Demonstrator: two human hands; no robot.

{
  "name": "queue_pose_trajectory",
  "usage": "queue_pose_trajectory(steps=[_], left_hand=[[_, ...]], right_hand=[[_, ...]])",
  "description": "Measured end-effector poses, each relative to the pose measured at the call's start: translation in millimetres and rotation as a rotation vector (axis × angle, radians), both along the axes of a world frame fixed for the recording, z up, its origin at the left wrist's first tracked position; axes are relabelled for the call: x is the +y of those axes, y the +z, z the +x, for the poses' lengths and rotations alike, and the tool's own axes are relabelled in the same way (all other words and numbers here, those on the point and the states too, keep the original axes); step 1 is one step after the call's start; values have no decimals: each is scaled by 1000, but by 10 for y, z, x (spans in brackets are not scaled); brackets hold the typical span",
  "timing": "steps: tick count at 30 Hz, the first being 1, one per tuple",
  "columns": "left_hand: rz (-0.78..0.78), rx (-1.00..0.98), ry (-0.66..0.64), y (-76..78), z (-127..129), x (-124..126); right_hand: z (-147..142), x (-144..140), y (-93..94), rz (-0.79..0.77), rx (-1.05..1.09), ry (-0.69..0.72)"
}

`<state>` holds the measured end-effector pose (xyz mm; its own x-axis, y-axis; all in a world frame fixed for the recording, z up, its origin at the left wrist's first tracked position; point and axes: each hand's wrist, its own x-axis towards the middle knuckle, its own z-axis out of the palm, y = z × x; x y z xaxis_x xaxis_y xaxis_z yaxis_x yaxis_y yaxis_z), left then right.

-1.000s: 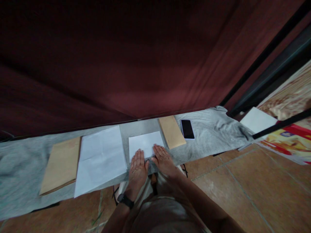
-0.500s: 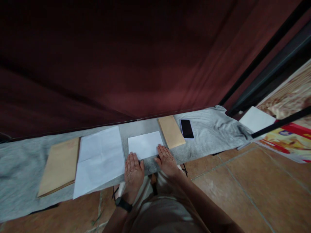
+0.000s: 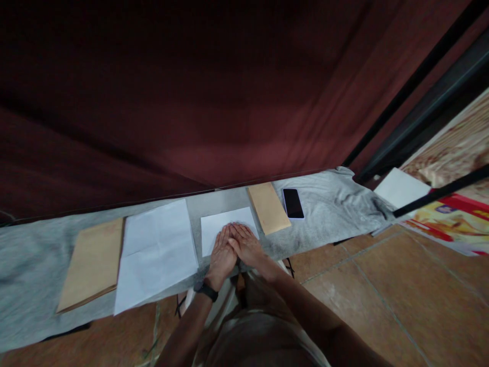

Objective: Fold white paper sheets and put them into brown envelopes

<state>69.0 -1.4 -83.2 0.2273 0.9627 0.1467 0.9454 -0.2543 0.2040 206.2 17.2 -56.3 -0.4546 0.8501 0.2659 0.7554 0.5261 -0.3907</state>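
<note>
A folded white sheet (image 3: 214,224) lies on the grey cloth (image 3: 328,204) in front of me. My left hand (image 3: 222,255) and my right hand (image 3: 246,244) rest flat on its near half, side by side and touching, fingers straight. A black watch band sits on my left wrist. Neither hand grips anything. To the right of the sheet lies a small brown envelope (image 3: 268,207), and beyond it a black phone (image 3: 293,203).
A larger unfolded white sheet (image 3: 156,252) and a big brown envelope (image 3: 91,262) lie to the left on the cloth. A dark red curtain (image 3: 191,92) hangs behind. More white paper (image 3: 401,187) and a colourful print (image 3: 454,219) are at the right, tiled floor below.
My hands were apart at the sheet's near edge half a second ago. They have now come together and moved forward onto the middle of the folded sheet.
</note>
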Motion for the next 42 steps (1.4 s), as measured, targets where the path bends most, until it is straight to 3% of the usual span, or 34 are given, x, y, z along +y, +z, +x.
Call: queue_pose_trajectory(steps=[7, 20, 32, 34, 37, 42], left_hand=[[17, 7, 25, -24, -91, 116], [43, -71, 218, 21, -293, 106], [130, -83, 387, 49, -261, 19], [144, -78, 355, 90, -238, 27], [128, -66, 198, 146, -174, 80], [6, -38, 10, 175, -67, 263]], right_hand=[[-88, 115, -106, -28, -36, -71], [102, 79, -205, 55, -67, -221], [112, -26, -261, 45, -38, -354], [98, -10, -217, 29, -34, -323], [38, 63, -146, 18, -19, -233], [-99, 286, -93, 5, -24, -89]])
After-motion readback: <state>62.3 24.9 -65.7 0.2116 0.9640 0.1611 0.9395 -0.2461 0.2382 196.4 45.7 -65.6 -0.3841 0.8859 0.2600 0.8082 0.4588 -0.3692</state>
